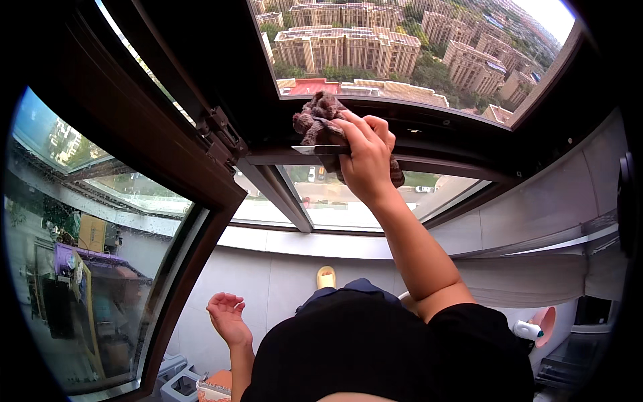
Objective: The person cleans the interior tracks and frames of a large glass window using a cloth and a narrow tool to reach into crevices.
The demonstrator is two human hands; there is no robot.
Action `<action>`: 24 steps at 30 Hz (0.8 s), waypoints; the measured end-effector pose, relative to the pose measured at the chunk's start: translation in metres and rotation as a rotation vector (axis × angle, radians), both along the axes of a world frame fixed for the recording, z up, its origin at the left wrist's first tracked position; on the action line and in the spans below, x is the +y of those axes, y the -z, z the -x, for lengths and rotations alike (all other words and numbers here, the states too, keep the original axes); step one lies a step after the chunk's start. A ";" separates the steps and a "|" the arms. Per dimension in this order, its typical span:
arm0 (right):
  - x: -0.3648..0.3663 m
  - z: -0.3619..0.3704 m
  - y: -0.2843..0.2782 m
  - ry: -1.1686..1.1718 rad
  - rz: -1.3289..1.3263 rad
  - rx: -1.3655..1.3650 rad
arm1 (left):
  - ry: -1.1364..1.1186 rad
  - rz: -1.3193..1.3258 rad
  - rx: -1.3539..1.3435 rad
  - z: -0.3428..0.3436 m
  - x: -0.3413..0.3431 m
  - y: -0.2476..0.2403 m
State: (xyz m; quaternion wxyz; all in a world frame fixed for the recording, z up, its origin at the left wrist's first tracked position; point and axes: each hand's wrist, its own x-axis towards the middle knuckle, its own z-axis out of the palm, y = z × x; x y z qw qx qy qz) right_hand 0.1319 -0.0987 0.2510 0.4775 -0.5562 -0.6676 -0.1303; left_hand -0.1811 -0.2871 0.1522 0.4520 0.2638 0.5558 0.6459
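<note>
So the right hand (367,151) is closed around a bunched brownish cloth (317,114), right up at the dark window frame (462,137). Part of the cloth pokes out past the fingers, and more hangs below the wrist side. There's also a thin flat blade-like thing (311,149) with a shiny tip sticking out left from under the fingers; can't tell exactly what it is. Left hand (230,321) is just hanging low, empty, fingers loosely curled. A window sash (221,204) swung open takes up the left side. Yellow slipper (326,275) on the floor below, white bottle (526,329) by a pink basin (546,324) at right.
</note>
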 end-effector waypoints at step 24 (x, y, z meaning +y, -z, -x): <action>-0.012 -0.084 0.013 -0.246 0.227 0.646 | 0.440 -0.165 -0.191 -0.037 0.117 -0.024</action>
